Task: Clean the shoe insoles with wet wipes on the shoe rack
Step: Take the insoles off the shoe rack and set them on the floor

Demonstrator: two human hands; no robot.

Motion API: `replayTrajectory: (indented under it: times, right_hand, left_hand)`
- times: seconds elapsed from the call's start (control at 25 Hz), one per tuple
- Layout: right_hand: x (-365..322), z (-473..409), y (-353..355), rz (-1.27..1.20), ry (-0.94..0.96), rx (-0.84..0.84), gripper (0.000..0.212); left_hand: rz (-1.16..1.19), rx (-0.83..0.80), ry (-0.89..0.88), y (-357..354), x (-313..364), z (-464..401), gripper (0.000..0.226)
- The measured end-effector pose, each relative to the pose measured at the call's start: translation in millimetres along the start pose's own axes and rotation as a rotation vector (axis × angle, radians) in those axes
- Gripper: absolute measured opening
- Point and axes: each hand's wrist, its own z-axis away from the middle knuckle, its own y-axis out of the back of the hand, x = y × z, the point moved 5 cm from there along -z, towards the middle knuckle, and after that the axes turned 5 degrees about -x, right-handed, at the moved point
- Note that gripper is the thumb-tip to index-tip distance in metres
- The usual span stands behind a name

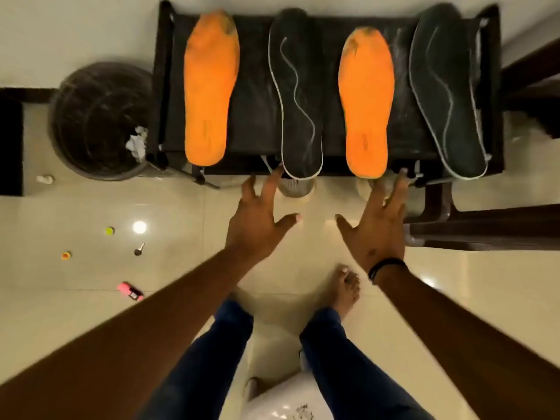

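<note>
1. Two orange insoles [211, 86] [366, 101] on one shoe rack [257, 116].
2. Two dark insoles [295, 92] [445, 89] there too.
3. One waste bin [97, 119].
4. Two spread, empty hands: left hand [257, 228], right hand [378, 228].

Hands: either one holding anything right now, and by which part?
Nothing held. Left hand and right hand both have fingers spread, reaching toward the near edge of the shoe rack; no wipe or insole gripped.

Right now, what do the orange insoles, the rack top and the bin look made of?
Orange insoles: probably foam, matte, grimy at the toes. Rack top: dark taut fabric, it seems, with pale scuffs, in a dark frame. Bin: mesh, likely plastic or wire; crumpled white wipe or paper inside.
</note>
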Motion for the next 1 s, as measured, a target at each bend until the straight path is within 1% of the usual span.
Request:
replayTrajectory:
  times: [0.08,0.12,0.2,0.28,0.36,0.4,0.48,0.56,0.64,0.76,0.84,0.88,0.92,0.96,1.0]
  right_hand:
    - [29.0,-28.6,-15.3,0.089,0.037,0.19,0.102]
    - [43.4,-45.5,-20.8,0.09,0.059,0.234,0.098]
    - [67.6,-77.7,-30.0,0.055,0.145,0.285,0.078]
    - [72.8,-89.7,-37.2,0.059,0.267,0.33,0.058]
    - [63.1,-93.2,-43.8,0.104,0.421,0.383,0.049]
    - [55.9,-93.2,-46.6,0.113,0.461,0.38,0.048]
    - [46.7,-91.7,-53.3,0.104,0.468,0.35,0.047]
    - [41.4,-89.6,-44.5,0.062,0.444,0.31,0.048]
    - [33.1,-91.3,-24.0,0.083,0.411,0.266,0.045]
    - [15.0,-79.3,1.0,0.232,0.33,0.053,0.033]
    - [12.7,-47.7,21.1,0.206,0.227,-0.091,0.023]
    - [14.0,-27.4,23.0,0.199,0.198,-0.145,0.02]
    - [12.8,-4.9,22.6,0.136,0.184,-0.163,0.016]
    - [9.4,14.4,28.9,0.052,0.181,-0.168,0.013]
    - [0.7,26.9,43.2,0.006,0.209,-0.144,0.013]
  left_hand:
    - [-0.056,0.117,-0.083,-21.9,-5.6,-31.0,0.088]
    - [-0.096,0.135,-0.129,-32.8,-9.1,-47.1,0.086]
    - [-0.143,0.234,-0.237,-45.6,-17.6,-74.0,0.071]
    - [-0.133,0.34,-0.291,-50.9,-23.1,-82.0,0.055]
    - [-0.057,0.4,-0.336,-56.1,-25.7,-89.6,0.047]
    - [-0.01,0.405,-0.349,-58.2,-26.6,-93.8,0.045]
    - [0.058,0.407,-0.393,-59.0,-28.1,-100.8,0.042]
    - [0.076,0.42,-0.478,-52.7,-25.3,-103.0,0.04]
    - [0.073,0.356,-0.51,-47.3,-25.1,-103.0,0.041]
    - [-0.117,0.262,-0.487,-37.7,-26.0,-85.4,0.043]
    - [-0.274,0.249,-0.529,-24.2,-16.8,-55.8,0.038]
    - [-0.314,0.248,-0.504,-21.7,-15.0,-34.3,0.03]
    - [-0.283,0.234,-0.448,-20.2,-16.5,-16.1,0.023]
    - [-0.236,0.236,-0.394,-12.8,-17.2,2.2,0.021]
    - [-0.233,0.291,-0.351,-2.0,-18.9,21.4,0.022]
